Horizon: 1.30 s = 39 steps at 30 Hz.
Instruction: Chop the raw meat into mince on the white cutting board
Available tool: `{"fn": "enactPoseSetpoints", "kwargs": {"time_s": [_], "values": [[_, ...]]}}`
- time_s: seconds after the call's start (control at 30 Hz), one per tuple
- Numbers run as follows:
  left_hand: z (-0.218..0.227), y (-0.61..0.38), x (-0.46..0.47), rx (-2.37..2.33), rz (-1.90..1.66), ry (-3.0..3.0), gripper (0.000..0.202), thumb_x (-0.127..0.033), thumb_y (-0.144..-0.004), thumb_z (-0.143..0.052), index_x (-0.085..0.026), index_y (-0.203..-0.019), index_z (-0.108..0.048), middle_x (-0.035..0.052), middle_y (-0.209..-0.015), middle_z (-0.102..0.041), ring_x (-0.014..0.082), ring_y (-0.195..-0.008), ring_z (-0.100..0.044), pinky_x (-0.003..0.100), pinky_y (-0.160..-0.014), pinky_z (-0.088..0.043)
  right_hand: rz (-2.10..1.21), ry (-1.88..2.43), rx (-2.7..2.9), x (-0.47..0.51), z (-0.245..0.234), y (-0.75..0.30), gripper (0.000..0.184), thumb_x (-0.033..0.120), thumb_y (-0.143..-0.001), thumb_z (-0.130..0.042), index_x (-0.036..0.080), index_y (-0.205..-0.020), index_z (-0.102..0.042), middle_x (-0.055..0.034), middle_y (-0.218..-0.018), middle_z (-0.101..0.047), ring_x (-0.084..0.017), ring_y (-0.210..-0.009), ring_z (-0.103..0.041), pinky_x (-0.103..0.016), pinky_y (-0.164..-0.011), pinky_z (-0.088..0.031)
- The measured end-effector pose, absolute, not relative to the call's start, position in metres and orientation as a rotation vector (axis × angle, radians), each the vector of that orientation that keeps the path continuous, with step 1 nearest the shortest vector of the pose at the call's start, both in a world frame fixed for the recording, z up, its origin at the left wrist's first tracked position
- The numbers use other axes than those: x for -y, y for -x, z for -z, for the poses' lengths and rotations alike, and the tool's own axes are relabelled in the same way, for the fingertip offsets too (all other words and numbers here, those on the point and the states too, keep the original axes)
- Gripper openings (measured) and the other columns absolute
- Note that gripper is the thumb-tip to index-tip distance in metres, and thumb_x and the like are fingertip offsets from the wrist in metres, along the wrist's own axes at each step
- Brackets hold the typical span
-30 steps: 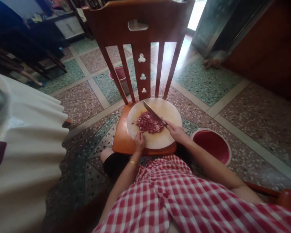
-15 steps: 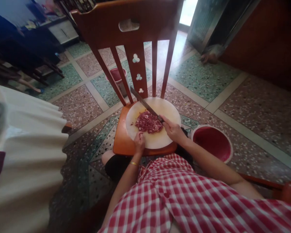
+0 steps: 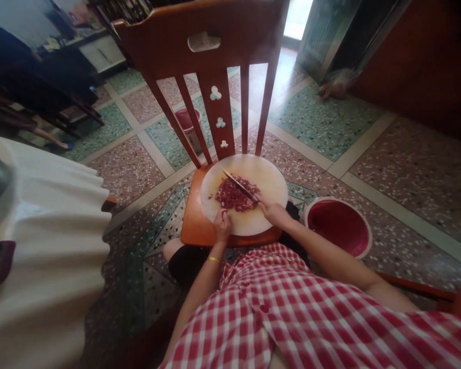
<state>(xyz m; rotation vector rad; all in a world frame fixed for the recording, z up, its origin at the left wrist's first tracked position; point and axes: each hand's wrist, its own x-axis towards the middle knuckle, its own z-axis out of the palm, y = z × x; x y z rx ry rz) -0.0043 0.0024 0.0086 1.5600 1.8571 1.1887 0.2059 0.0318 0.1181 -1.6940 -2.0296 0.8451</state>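
Note:
A round white cutting board (image 3: 269, 177) lies on the seat of a wooden chair (image 3: 194, 210). In its middle is a pile of chopped red meat (image 3: 230, 193) with pale bits. My right hand (image 3: 273, 211) is closed round the handle of a kitchen knife (image 3: 238, 184). The blade lies low across the meat, its tip toward the far left. My left hand (image 3: 222, 221) rests with curled fingers at the board's near left rim, just beside the meat. Whether anything is inside those fingers is hidden.
A red bucket (image 3: 338, 228) stands on the floor at the right, and another bucket (image 3: 188, 120) behind the chair's slatted back. A table with a cream cloth (image 3: 49, 230) is at the left. Another person's leg (image 3: 48, 136) shows at far left.
The knife has come down from a raised, tilted position onto the meat, its tip dropping toward the board. My left hand stays in place. The view has shifted slightly.

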Motion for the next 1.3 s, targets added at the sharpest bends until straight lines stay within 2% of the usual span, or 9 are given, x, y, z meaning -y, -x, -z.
{"fn": "enactPoseSetpoints", "kwargs": {"time_s": [0.17, 0.27, 0.37, 0.63, 0.87, 0.97, 1.03, 1.17, 1.3], "values": [[-0.012, 0.005, -0.002, -1.849, -1.152, -1.577, 0.026, -0.027, -0.087, -0.032, -0.017, -0.094, -0.054, 0.0039, -0.079, -0.059, 0.0139, -0.074, -0.055, 0.025, -0.07, -0.042, -1.201, 1.631, 1.715, -0.031, -0.098, -0.224, 0.044, 0.041, -0.087, -0.037, 0.024, -0.126, -0.049, -0.0025, -0.073, -0.068, -0.017, -0.06, -0.063, -0.028, -0.058, -0.052], [-0.013, 0.004, -0.002, -1.867, -1.155, -1.57, 0.025, -0.027, -0.087, -0.032, -0.017, -0.094, -0.055, 0.0037, -0.079, -0.059, 0.0139, -0.074, -0.055, 0.025, -0.07, -0.042, -1.521, 1.55, 1.284, -0.016, -0.101, -0.246, 0.056, 0.051, -0.085, -0.036, 0.021, -0.132, -0.038, 0.0067, -0.047, -0.049, -0.01, -0.031, -0.043, -0.02, -0.03, -0.037], [-0.013, 0.002, -0.002, -1.872, -1.15, -1.56, 0.026, -0.028, -0.087, -0.032, -0.017, -0.094, -0.055, 0.0027, -0.076, -0.058, 0.0134, -0.071, -0.055, 0.025, -0.068, -0.042, -1.667, 1.528, 0.93, 0.015, -0.091, -0.269, 0.058, 0.055, -0.081, -0.041, 0.027, -0.131, -0.033, 0.0101, -0.048, -0.042, -0.008, -0.028, -0.035, -0.017, -0.026, -0.031], [-0.015, 0.002, -0.003, -1.89, -1.141, -1.589, 0.025, -0.027, -0.087, -0.033, -0.018, -0.092, -0.056, 0.0035, -0.078, -0.059, 0.014, -0.072, -0.054, 0.025, -0.069, -0.042, -1.809, 1.528, 0.601, 0.041, -0.054, -0.243, 0.049, 0.055, -0.081, -0.04, 0.028, -0.121, -0.036, 0.0107, -0.049, -0.042, -0.006, -0.029, -0.036, -0.015, -0.028, -0.031], [-0.014, 0.003, -0.002, -1.867, -1.158, -1.585, 0.025, -0.025, -0.087, -0.032, -0.017, -0.092, -0.055, 0.0031, -0.076, -0.059, 0.0138, -0.071, -0.055, 0.025, -0.069, -0.042, -1.473, 1.565, 1.264, -0.023, -0.086, -0.208, 0.053, 0.048, -0.084, -0.039, 0.02, -0.128, -0.043, 0.0072, -0.047, -0.048, -0.009, -0.034, -0.046, -0.018, -0.034, -0.038], [-0.01, 0.004, -0.002, -1.865, -1.162, -1.577, 0.024, -0.025, -0.086, -0.033, -0.017, -0.092, -0.055, 0.0036, -0.078, -0.06, 0.0141, -0.073, -0.055, 0.026, -0.07, -0.043, -1.155, 1.51, 1.612, -0.036, -0.116, -0.208, 0.047, 0.044, -0.084, -0.041, 0.021, -0.125, -0.05, -0.0011, -0.074, -0.066, -0.016, -0.065, -0.063, -0.025, -0.059, -0.051], [-0.008, 0.004, -0.002, -1.858, -1.172, -1.579, 0.024, -0.025, -0.086, -0.033, -0.017, -0.093, -0.055, 0.0039, -0.08, -0.06, 0.0141, -0.074, -0.055, 0.026, -0.071, -0.043, -0.98, 1.437, 1.751, -0.041, -0.142, -0.208, 0.047, 0.041, -0.086, -0.04, 0.022, -0.128, -0.047, -0.0033, -0.094, -0.067, -0.018, -0.085, -0.063, -0.028, -0.074, -0.05], [-0.006, 0.004, -0.002, -1.845, -1.186, -1.587, 0.025, -0.025, -0.087, -0.033, -0.017, -0.093, -0.056, 0.004, -0.082, -0.06, 0.0138, -0.076, -0.055, 0.026, -0.073, -0.042, -0.717, 1.302, 1.85, -0.046, -0.172, -0.204, 0.051, 0.036, -0.089, -0.036, 0.019, -0.137, -0.034, -0.007, -0.113, -0.061, -0.019, -0.101, -0.058, -0.029, -0.086, -0.046], [-0.005, 0.004, -0.002, -1.859, -1.197, -1.602, 0.026, -0.026, -0.087, -0.032, -0.017, -0.094, -0.056, 0.0039, -0.081, -0.06, 0.0138, -0.075, -0.055, 0.026, -0.072, -0.042, -0.704, 1.394, 1.942, -0.046, -0.137, -0.195, 0.05, 0.031, -0.089, -0.037, 0.017, -0.136, -0.035, -0.0097, -0.122, -0.056, -0.021, -0.108, -0.055, -0.031, -0.09, -0.044]]}}
